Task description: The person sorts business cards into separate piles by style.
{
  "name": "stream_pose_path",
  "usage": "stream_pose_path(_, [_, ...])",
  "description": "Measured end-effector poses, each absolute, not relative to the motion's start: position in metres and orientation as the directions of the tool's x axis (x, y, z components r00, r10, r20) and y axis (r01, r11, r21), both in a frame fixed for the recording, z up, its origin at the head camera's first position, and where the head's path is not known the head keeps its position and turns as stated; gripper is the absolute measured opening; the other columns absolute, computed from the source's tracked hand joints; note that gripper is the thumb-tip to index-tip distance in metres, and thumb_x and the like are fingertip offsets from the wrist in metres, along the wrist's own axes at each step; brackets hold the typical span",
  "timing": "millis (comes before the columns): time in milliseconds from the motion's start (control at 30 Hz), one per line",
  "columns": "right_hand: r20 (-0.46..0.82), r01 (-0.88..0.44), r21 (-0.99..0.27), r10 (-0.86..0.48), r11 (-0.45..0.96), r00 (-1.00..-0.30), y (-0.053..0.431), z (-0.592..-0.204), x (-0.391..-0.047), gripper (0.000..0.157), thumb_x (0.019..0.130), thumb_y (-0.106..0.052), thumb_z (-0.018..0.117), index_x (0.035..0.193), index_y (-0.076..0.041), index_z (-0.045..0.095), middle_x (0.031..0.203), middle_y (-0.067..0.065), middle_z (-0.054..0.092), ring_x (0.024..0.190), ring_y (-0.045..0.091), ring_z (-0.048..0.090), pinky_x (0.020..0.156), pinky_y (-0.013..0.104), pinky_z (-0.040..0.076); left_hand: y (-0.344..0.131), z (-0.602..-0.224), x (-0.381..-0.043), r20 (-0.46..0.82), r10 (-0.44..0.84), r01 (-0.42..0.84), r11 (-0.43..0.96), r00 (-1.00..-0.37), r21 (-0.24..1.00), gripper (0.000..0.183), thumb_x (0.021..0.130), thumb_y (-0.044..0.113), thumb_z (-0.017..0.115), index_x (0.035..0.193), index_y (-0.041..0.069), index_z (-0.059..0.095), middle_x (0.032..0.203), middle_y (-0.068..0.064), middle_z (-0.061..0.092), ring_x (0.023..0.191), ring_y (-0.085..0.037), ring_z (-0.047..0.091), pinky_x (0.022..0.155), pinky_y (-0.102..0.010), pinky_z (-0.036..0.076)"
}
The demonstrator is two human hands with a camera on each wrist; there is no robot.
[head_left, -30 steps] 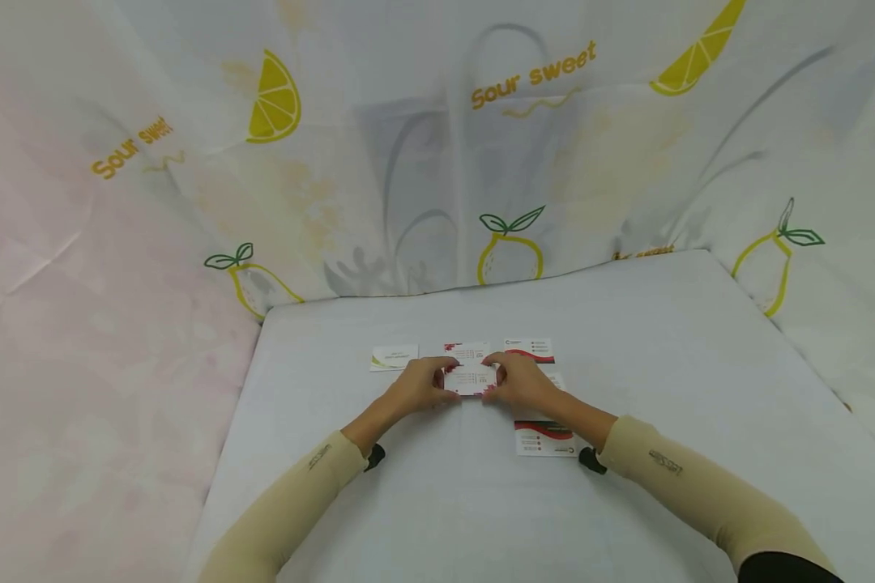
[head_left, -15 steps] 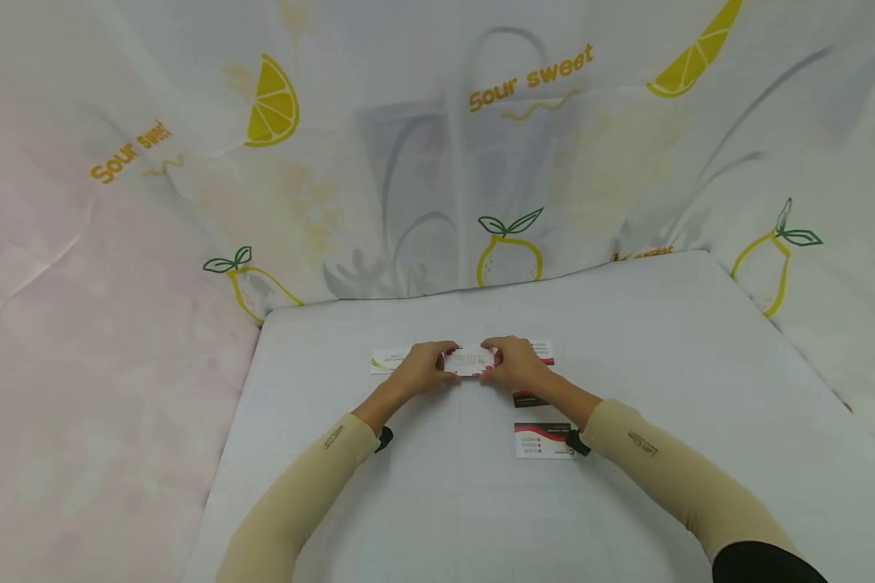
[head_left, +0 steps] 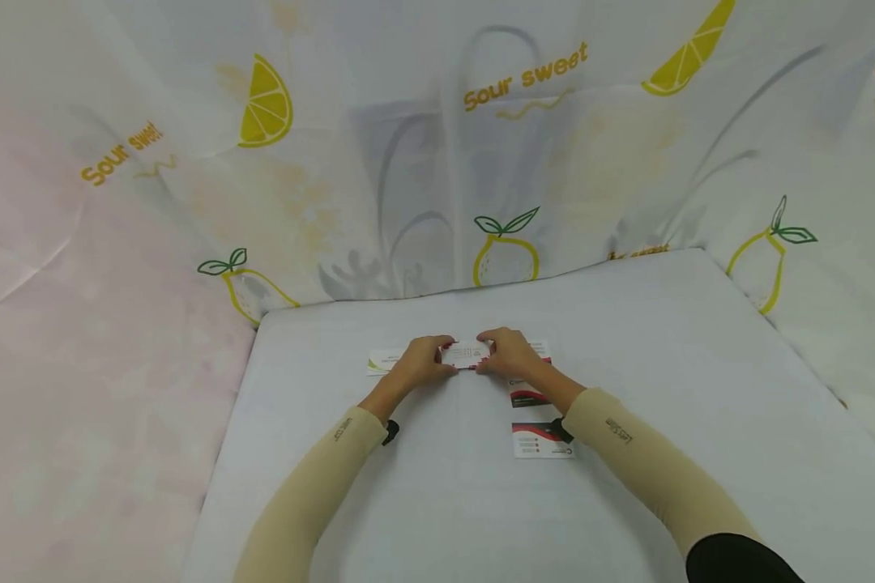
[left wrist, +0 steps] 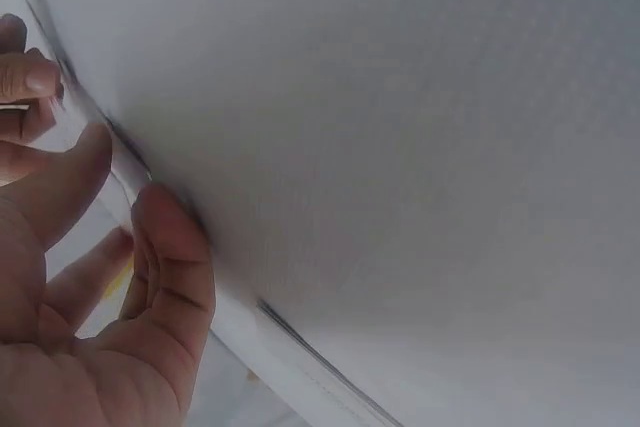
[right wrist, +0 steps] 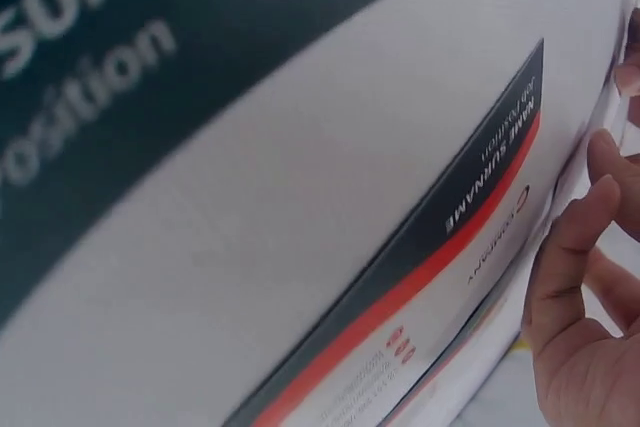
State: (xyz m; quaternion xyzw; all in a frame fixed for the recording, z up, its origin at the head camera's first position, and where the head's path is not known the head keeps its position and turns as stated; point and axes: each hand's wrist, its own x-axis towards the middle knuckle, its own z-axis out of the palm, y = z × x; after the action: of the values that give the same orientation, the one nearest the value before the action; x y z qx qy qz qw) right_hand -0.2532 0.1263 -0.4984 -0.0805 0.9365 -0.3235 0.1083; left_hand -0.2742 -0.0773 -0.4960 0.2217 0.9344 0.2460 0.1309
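Note:
Both hands hold a white business card [head_left: 467, 355] with red corner patterns, one at each short end, near the far middle of the table. My left hand [head_left: 424, 361] pinches its left end with thumb and fingers, and my right hand [head_left: 509, 355] pinches the right end. In the left wrist view the left hand [left wrist: 110, 297] shows its thumb and fingertips close together, with the card seen edge-on. The right hand [right wrist: 580, 317] in the right wrist view is partly cut off by the frame. Anything under the held card is hidden.
A white card with a yellow-green corner [head_left: 376, 364] lies left, partly behind the left hand. On the right, in a column, lie a card with a red band [head_left: 543, 348], a dark-and-red card [head_left: 527, 397] and a red-black-white card [head_left: 532, 447]. A printed curtain [head_left: 408, 202] borders the table [head_left: 437, 502].
Both hands have moved the held card away from the body, over the place where a similar red-cornered card lay; that other card no longer shows. The right forearm has shifted left.

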Motion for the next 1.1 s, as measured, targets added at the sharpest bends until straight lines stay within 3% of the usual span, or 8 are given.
stream_pose_path(133, [-0.186, -0.068, -0.613, -0.227, 0.787, -0.956, 0.125, -0.502, -0.254, 0.059, 0.081, -0.023, 0.082, 0.133, -0.006, 0.061, 0.084, 0.004, 0.058, 0.075, 0.016, 0.050, 0.067, 0.028, 0.040, -0.076, -0.499, -0.277, -0.157, 0.472, 0.340, 0.794, -0.868, 0.504, 0.054, 0.082, 0.018, 0.081, 0.132, 0.007, 0.062, 0.078, -0.003, 0.057, 0.070, -0.013, 0.048, 0.063, -0.024, 0.037])
stream_pose_path(400, [-0.216, -0.051, -0.601, -0.223, 0.797, -0.950, 0.123, -0.507, -0.256, 0.060, 0.083, -0.024, 0.081, 0.136, -0.008, 0.057, 0.099, 0.008, 0.063, 0.089, 0.021, 0.055, 0.086, 0.039, 0.047, -0.072, -0.499, -0.280, -0.210, 0.440, 0.297, 0.822, -0.873, 0.486, 0.055, 0.081, 0.018, 0.082, 0.132, 0.007, 0.063, 0.091, -0.007, 0.063, 0.076, -0.014, 0.051, 0.069, -0.026, 0.040])
stream_pose_path(633, [-0.230, -0.049, -0.611, -0.235, 0.790, -0.944, 0.122, -0.508, -0.256, 0.059, 0.084, -0.021, 0.079, 0.135, -0.008, 0.052, 0.095, 0.006, 0.057, 0.083, 0.019, 0.052, 0.074, 0.033, 0.042, -0.073, -0.496, -0.277, -0.219, 0.435, 0.285, 0.821, -0.873, 0.494, 0.056, 0.080, 0.018, 0.082, 0.132, 0.006, 0.062, 0.113, -0.011, 0.066, 0.085, -0.017, 0.054, 0.077, -0.030, 0.045])
stream_pose_path(933, [-0.227, -0.035, -0.628, -0.226, 0.778, -0.947, 0.123, -0.509, -0.254, 0.063, 0.086, -0.021, 0.077, 0.137, -0.004, 0.046, 0.098, 0.009, 0.057, 0.085, 0.021, 0.053, 0.077, 0.033, 0.044, -0.075, -0.499, -0.278, -0.212, 0.425, 0.274, 0.819, -0.880, 0.503, 0.057, 0.081, 0.019, 0.082, 0.133, 0.009, 0.061, 0.114, -0.009, 0.065, 0.087, -0.017, 0.054, 0.079, -0.031, 0.045])
stream_pose_path(1100, [-0.239, -0.026, -0.620, -0.220, 0.784, -0.946, 0.124, -0.509, -0.253, 0.062, 0.087, -0.023, 0.077, 0.138, -0.005, 0.046, 0.100, 0.010, 0.057, 0.088, 0.021, 0.053, 0.079, 0.034, 0.045, -0.075, -0.501, -0.279, -0.222, 0.411, 0.257, 0.825, -0.884, 0.504, 0.058, 0.081, 0.020, 0.082, 0.134, 0.009, 0.061, 0.105, -0.009, 0.064, 0.085, -0.017, 0.053, 0.076, -0.031, 0.044])
